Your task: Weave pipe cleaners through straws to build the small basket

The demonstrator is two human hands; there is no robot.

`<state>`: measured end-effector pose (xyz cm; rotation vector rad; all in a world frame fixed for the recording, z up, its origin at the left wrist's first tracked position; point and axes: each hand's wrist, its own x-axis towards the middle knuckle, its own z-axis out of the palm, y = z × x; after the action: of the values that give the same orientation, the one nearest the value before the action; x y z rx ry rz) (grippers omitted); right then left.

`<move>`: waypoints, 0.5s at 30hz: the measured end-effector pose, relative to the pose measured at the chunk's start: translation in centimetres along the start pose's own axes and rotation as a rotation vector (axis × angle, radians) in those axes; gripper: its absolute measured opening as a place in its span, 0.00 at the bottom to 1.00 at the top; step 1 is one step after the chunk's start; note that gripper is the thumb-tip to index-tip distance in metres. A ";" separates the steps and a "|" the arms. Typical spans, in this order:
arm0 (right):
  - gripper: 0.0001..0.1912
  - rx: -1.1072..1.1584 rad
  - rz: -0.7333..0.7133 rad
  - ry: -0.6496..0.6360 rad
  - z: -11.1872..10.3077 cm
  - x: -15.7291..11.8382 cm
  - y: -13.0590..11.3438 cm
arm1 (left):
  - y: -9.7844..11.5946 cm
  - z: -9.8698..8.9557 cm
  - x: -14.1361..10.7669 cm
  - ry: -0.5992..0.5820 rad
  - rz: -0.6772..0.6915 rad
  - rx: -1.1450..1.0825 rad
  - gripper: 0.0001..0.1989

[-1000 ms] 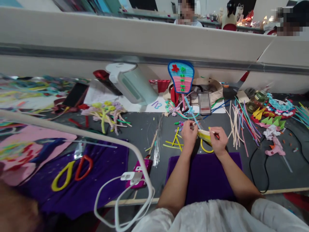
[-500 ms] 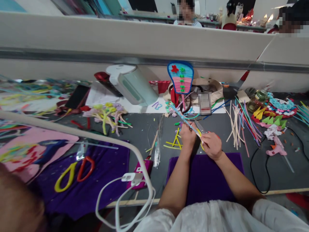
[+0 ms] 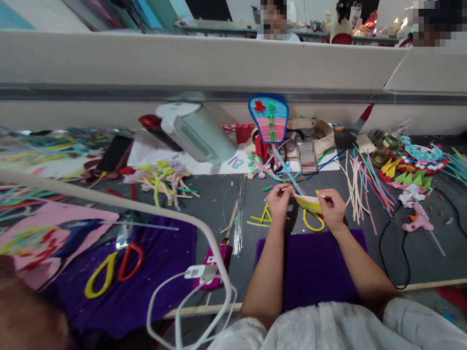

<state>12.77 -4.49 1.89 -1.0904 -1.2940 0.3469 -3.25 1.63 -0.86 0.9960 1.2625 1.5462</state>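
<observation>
Both of my hands are over the purple cloth's far edge, gripping a yellow-and-white flat craft piece [image 3: 307, 203] between them. A light blue fuzzy stem [image 3: 290, 173] runs from it toward the back left. My left hand [image 3: 280, 203] pinches its left end, and my right hand [image 3: 332, 208] pinches the right end. The piece is tilted, so its whole outline is hidden. Just below it, a yellow scissor handle [image 3: 314, 221] lies on the table. Cut yellow pipe cleaners [image 3: 265, 215] lie left of my left hand.
A blue-and-pink fan-shaped craft [image 3: 270, 119] stands at the back. Loose pipe cleaners [image 3: 353, 189] and a pink glue gun [image 3: 419, 219] with a black cord lie to the right. A white tube [image 3: 175, 212] crosses the left side, above red-and-yellow scissors [image 3: 115, 267]. Another person's arm [image 3: 32, 306] is at lower left.
The craft piece has turned from nearly edge-on to show its yellow-and-white face. My hands have moved apart, each at one end of it. The scissor handle beneath is more exposed.
</observation>
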 end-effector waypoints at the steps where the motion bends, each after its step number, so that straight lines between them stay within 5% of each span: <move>1: 0.04 0.033 0.075 0.025 -0.2 0.3 0.1 | 0.2 -0.2 0.1 -0.016 -0.028 -0.034 0.11; 9: 0.13 0.316 0.452 0.133 -1.5 2.1 2.1 | 1.2 -1.2 0.1 -0.373 -0.385 -0.311 0.17; 12: 0.14 0.370 0.492 0.140 -1.4 2.1 2.6 | 1.5 -1.1 -0.1 -0.459 -0.482 -0.433 0.16; 15: 0.12 0.322 0.438 0.147 -1.1 1.8 2.4 | 1.4 -0.7 -0.2 -0.418 -0.525 -0.484 0.16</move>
<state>15.16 -2.46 1.18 -1.0923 -0.8257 0.7607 -4.08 1.15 0.40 0.5676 0.7227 1.0799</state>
